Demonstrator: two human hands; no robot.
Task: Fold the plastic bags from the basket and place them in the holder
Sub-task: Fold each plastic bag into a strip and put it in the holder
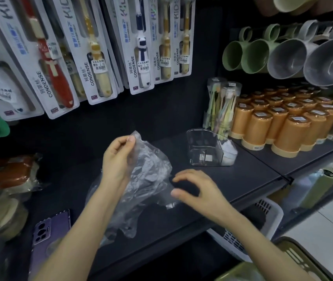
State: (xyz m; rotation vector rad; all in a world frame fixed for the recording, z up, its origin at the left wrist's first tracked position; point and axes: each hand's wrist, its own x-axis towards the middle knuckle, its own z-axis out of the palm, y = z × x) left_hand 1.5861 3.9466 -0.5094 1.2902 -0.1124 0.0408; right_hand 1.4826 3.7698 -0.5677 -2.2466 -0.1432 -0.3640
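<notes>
Left grip (119, 157) pinches the top edge of the bag (151, 173) between thumb and fingertips, lifting it so the film hangs down onto the shelf (242, 175), likely to find a straight edge for folding; right grip (198, 191) hovers half-open at the bag's right side, fingers curved, holding nothing. Bag is thin clear film, crinkled and limp; holder (194, 138), rigid clear plastic with rounded walls, stands open-topped near behind it.

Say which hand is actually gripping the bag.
The left hand: it pinches the top edge of the clear plastic bag. The right hand arches beside the bag, gripping nothing.
</notes>
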